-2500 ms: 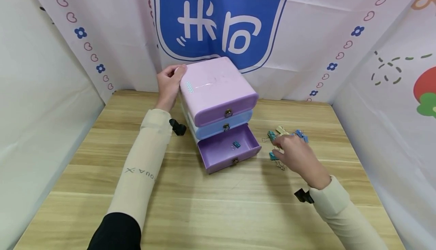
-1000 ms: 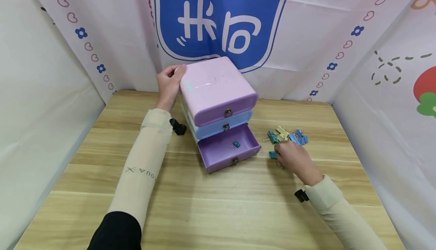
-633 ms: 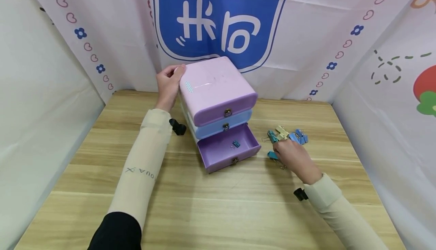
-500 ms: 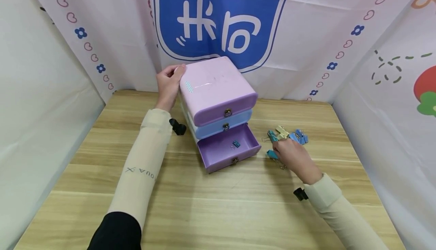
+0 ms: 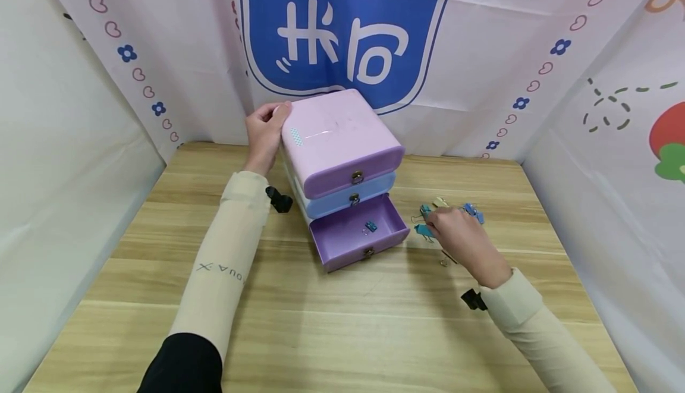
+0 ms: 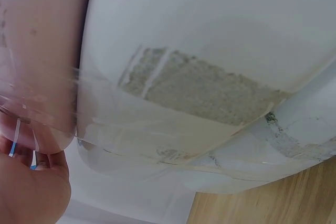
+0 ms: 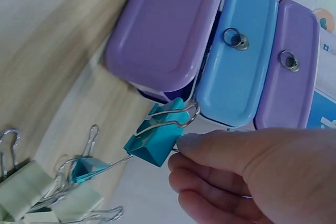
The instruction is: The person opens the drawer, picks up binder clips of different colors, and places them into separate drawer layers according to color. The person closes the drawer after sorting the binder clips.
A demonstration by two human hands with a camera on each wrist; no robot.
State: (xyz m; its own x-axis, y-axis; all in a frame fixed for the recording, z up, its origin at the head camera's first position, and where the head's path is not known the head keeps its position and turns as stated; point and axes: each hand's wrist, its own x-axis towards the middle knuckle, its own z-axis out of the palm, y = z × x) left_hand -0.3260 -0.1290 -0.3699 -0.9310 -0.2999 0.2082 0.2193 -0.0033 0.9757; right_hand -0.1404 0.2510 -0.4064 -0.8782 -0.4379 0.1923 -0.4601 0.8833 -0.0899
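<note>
A small three-tier drawer box (image 5: 342,137) stands on the table, its lowest purple drawer (image 5: 337,255) pulled out. One small teal binder clip (image 5: 371,226) lies inside that drawer. My left hand (image 5: 263,137) grips the back left corner of the box, thumb along the top edge and fingers bent behind it. Between thumb and fingers, my right hand (image 5: 462,241) pinches another teal binder clip (image 7: 157,135), held above the table to the right of the drawer. Behind it a third teal clip (image 5: 426,210) lies on the wood, partly hidden by the hand.
Near the right hand lie pale yellow-green binder clips (image 7: 26,187), blue ones (image 5: 474,211) and a clip with gold wire (image 5: 444,261). A printed cloth (image 5: 471,72) hangs right behind the box. The wooden table (image 5: 342,321) reaches to cloth walls on both sides.
My right hand has taken hold of a teal clip from the table and brought it up and slightly away from me, uncovering the gold-wired clip. The left hand and box have stayed put.
</note>
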